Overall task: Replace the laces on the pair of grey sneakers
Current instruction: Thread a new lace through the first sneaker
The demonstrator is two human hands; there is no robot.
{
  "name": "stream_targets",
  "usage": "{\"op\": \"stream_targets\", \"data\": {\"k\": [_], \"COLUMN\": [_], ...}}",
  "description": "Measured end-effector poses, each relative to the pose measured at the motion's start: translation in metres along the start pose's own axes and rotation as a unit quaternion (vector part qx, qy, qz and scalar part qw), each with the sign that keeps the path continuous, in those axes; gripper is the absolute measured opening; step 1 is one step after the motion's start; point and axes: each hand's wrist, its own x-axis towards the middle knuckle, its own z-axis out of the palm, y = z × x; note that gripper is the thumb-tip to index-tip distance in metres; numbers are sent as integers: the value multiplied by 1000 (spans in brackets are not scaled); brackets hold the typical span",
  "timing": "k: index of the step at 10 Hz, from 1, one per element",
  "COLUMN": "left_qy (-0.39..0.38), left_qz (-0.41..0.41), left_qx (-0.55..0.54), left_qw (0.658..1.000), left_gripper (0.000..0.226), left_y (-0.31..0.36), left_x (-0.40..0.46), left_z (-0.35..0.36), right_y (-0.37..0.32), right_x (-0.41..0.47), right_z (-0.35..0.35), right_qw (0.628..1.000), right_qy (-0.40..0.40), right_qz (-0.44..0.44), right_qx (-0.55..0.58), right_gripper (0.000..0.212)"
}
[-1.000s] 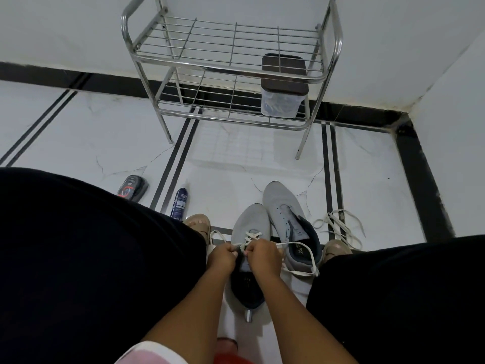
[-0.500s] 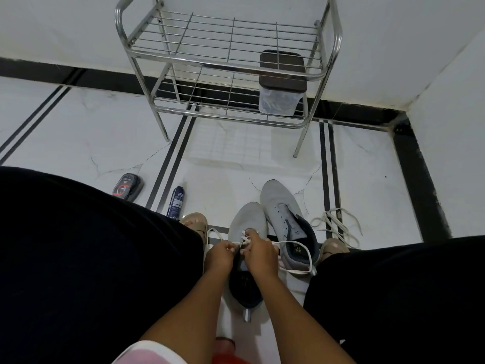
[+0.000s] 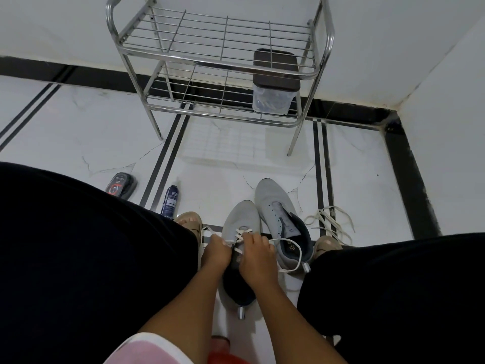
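Two grey sneakers stand on the white floor between my knees. The nearer sneaker [image 3: 241, 216] has a white lace [image 3: 242, 233] crossed through its lower eyelets. My left hand [image 3: 216, 254] pinches the lace's left end at the shoe's side. My right hand [image 3: 256, 254] grips the right end, which loops over the second sneaker [image 3: 275, 206] to its heel. That second sneaker has bare eyelets and no lace. A loose pile of white laces [image 3: 328, 222] lies on the floor to its right.
A steel wire rack [image 3: 217, 59] stands against the wall ahead, with a clear lidded box [image 3: 274, 85] on its lower shelf. A blue spray can [image 3: 170, 199] and a black polish sponge [image 3: 120, 185] lie at left. My feet in tan sandals [image 3: 189, 219] flank the shoes.
My head has tilted slightly, shifting the view. Both hands stay at the nearer sneaker's lacing, with the right hand now a little lower and further right along the lace.
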Motion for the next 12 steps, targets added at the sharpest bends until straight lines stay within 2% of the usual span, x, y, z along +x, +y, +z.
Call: {"op": "stream_targets", "data": {"k": [1,2,3,4,5,6,7,8,9,10,11,12], "left_qy": [39,53,63,64,48,19,27,58,131,319,231,32], "left_qz": [-46,-70,-67,-62,-56,-59,-65,-82,-54,-11,111,80], "left_qx": [-43,-67,-79,-66,-90,-150,-221,-303,-261,-279,-96,92], "left_qw": [997,994,993,994,993,987,973,948,955,906,962,992], "left_gripper": [35,35,39,43,37,35,23,10,27,29,40,35], "left_y": [2,6,10,13,7,-1,-7,4,47,81,92,61], "left_x": [7,4,2,-1,1,8,18,18,10,4,-10,1], "left_z": [-3,-10,-13,-14,-11,-6,-5,-13,-54,-100,-101,-59], "right_y": [8,14,19,23,23,22,23,23,23,24,23,21], "right_x": [-8,-16,-19,-18,-17,-10,0,2,1,2,5,7], "right_z": [2,-7,-6,0,6,5,-2,-3,0,1,0,-1], "right_qw": [998,994,982,955,914,924,953,956,946,935,933,940], "right_qy": [5,-30,-92,-165,-233,-183,-118,-121,-134,-128,-134,-149], "right_qz": [28,81,162,235,283,266,217,211,242,272,279,259], "right_qx": [-60,-65,-41,74,175,205,172,164,171,185,183,165], "right_gripper": [32,14,25,36,41,51,45,34,36,34,34,37]}}
